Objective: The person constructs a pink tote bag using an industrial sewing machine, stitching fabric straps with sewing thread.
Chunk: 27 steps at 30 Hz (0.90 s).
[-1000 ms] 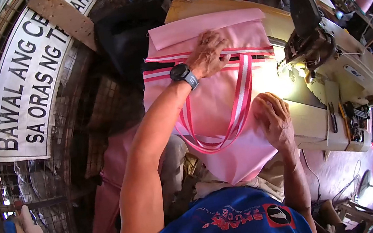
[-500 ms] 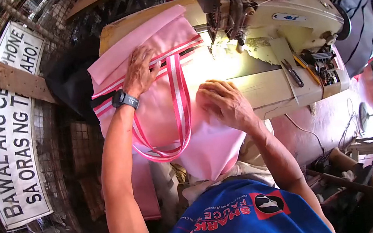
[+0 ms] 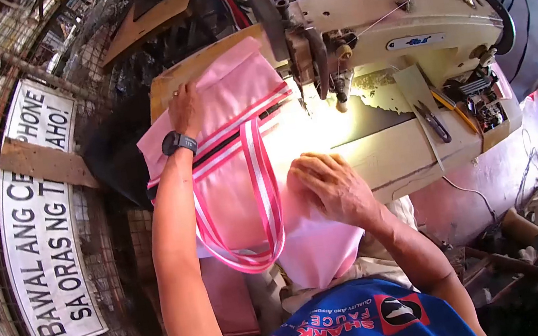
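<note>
1. The pink cloth [image 3: 235,193] lies on the surface [image 3: 395,157], to the left of the sewing machine's lit needle area, and its near part drops toward the person's lap.
2. Its long axis runs away from the person, the far end leaning a little to the left. The near end narrows to a blunt tip just in front of the blue shirt [image 3: 345,319].
3. The folded far edge slants, rising from lower left to upper right. A zipper [image 3: 270,110] between striped bands crosses the cloth on much the same slant, its right end pointing toward the sewing machine [image 3: 393,23].
4. A striped strap [image 3: 262,189] forms a long loop over the cloth, its rounded bend toward the person.
5. The left hand [image 3: 185,111] is on the cloth's far left part, beyond the zipper, its fingers close together and pointing away. Whether it pinches the fabric, I cannot tell. A watch [image 3: 179,141] is on that wrist.
6. The right hand [image 3: 332,183] is palm down at the cloth's right side, fingers bent and side by side; its thumb is hidden, so I cannot tell if it pinches anything.
7. Snips [image 3: 433,123] lie on the surface, right of the right hand and well apart from it, their handles toward the person.
</note>
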Each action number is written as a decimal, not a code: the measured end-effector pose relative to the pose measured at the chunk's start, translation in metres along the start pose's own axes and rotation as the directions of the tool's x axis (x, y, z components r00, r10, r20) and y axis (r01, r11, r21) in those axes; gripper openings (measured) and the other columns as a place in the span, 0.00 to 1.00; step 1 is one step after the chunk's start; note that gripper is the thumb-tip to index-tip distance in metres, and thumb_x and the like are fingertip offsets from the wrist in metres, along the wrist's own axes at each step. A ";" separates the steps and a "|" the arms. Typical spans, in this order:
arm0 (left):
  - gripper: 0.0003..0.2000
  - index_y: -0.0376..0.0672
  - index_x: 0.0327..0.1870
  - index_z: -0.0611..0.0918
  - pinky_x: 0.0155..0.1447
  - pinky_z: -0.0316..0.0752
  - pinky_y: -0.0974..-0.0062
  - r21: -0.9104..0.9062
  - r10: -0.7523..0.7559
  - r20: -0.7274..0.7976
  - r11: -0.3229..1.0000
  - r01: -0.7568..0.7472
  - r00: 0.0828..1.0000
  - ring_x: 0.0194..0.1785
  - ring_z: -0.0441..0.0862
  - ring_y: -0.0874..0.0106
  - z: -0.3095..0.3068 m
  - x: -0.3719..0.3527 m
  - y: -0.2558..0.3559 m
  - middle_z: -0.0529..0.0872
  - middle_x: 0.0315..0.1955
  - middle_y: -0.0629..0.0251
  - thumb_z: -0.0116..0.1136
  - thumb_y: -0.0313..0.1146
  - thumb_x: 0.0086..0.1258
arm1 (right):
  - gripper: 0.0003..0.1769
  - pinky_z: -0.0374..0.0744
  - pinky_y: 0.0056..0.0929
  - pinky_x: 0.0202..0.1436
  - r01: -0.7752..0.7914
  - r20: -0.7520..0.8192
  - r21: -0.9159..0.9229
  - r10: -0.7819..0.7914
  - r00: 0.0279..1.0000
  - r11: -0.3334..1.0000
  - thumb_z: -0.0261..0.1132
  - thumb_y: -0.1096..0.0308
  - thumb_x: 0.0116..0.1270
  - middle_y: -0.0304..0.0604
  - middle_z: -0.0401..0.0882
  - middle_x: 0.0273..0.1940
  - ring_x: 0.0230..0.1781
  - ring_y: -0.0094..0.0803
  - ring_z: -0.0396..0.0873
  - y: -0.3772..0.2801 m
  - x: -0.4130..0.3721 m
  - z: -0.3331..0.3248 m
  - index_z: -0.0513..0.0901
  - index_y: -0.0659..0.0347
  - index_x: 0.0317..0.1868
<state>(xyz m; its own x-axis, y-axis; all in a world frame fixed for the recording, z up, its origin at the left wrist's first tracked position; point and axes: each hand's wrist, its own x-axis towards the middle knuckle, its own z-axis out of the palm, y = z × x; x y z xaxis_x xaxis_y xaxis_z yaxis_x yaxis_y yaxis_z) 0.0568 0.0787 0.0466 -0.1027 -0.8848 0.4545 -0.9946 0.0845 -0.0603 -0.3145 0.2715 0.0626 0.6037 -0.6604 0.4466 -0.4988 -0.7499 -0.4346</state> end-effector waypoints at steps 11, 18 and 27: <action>0.12 0.43 0.54 0.80 0.58 0.77 0.54 0.259 0.382 -0.040 0.896 -0.360 0.923 0.55 0.81 0.49 -0.014 0.057 0.008 0.82 0.49 0.50 0.53 0.28 0.73 | 0.27 0.71 0.42 0.69 -0.017 -0.010 0.080 0.017 1.000 0.997 0.69 0.69 0.60 0.45 0.75 0.64 0.69 0.41 0.72 0.003 0.003 -0.002 0.79 0.62 0.61; 0.19 0.41 0.59 0.82 0.65 0.72 0.50 -0.115 -0.075 -0.009 0.991 0.073 0.997 0.62 0.77 0.47 0.031 0.036 0.001 0.80 0.58 0.50 0.58 0.44 0.76 | 0.25 0.71 0.41 0.69 -0.026 0.024 0.068 0.025 0.999 0.997 0.68 0.66 0.64 0.45 0.75 0.64 0.69 0.40 0.72 0.003 0.004 -0.003 0.79 0.62 0.62; 0.16 0.39 0.59 0.78 0.57 0.78 0.49 -0.110 0.093 0.071 0.990 -0.085 0.993 0.53 0.82 0.42 0.044 0.072 -0.046 0.84 0.48 0.40 0.55 0.39 0.77 | 0.38 0.63 0.48 0.78 -0.007 0.161 0.018 0.004 0.987 1.000 0.72 0.57 0.63 0.39 0.70 0.74 0.79 0.41 0.63 0.001 0.001 0.000 0.74 0.52 0.73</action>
<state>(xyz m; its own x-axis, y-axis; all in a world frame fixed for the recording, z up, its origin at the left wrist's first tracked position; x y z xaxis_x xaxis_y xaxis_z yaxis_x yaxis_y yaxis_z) 0.0962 -0.0088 0.0433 -0.1933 -0.9033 0.3830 -0.9779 0.2092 -0.0002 -0.3141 0.2699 0.0629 0.6939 -0.6483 0.3133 -0.4917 -0.7445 -0.4516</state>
